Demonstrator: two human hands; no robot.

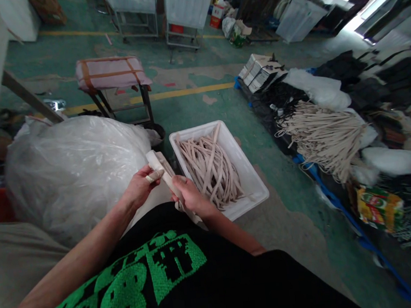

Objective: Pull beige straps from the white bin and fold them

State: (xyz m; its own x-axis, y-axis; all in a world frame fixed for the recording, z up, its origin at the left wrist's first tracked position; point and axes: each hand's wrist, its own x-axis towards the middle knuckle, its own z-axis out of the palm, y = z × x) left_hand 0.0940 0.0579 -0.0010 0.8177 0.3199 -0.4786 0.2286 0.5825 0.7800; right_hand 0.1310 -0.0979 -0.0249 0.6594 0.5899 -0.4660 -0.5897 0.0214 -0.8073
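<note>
Close to my body, a small bundle of flat beige fabric strips point(167, 176) is held between both hands. My left hand point(141, 185) pinches its upper left side, and a pale wrapping covers one finger. My right hand point(190, 194) is closed around the lower part, with strip ends hanging beneath it. Just beyond the right hand is a white plastic tub point(252, 181) on the floor. Inside it lies a loose heap of similar beige strips point(210, 165).
Left of me bulges a large clear plastic bag point(79, 161). A padded stool point(112, 73) stands ahead. On the right, a blue-edged pallet point(325, 186) carries beige cord bundles point(325, 135) and dark goods. White wheeled bins point(187, 3) stand further back.
</note>
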